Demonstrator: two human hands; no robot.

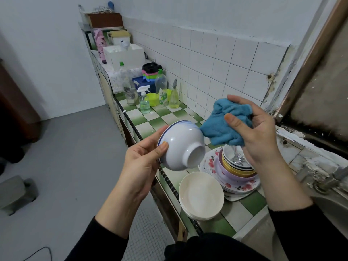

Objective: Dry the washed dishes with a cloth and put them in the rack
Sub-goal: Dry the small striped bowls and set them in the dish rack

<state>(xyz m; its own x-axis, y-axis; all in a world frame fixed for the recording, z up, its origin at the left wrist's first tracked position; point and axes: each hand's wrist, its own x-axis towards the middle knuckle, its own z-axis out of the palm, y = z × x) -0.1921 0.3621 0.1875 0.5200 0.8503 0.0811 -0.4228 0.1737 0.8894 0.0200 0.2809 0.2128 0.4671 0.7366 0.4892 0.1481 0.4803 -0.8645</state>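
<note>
The left hand [143, 162] has its fingers curled round the rim of a white bowl [182, 146] with a blue line, thumb pressed on the outer wall, holding it tipped with its foot toward the camera above the counter's edge. The right hand [258, 132] bunches a blue cloth [220, 127] between thumb and fingers, the cloth touching the bowl's side. Below on the green checked counter [143, 117] sit a pile of white plates [201, 196] and, just beside it, a stack of bowls [237, 166] with forks [238, 159] on flowered plates.
</note>
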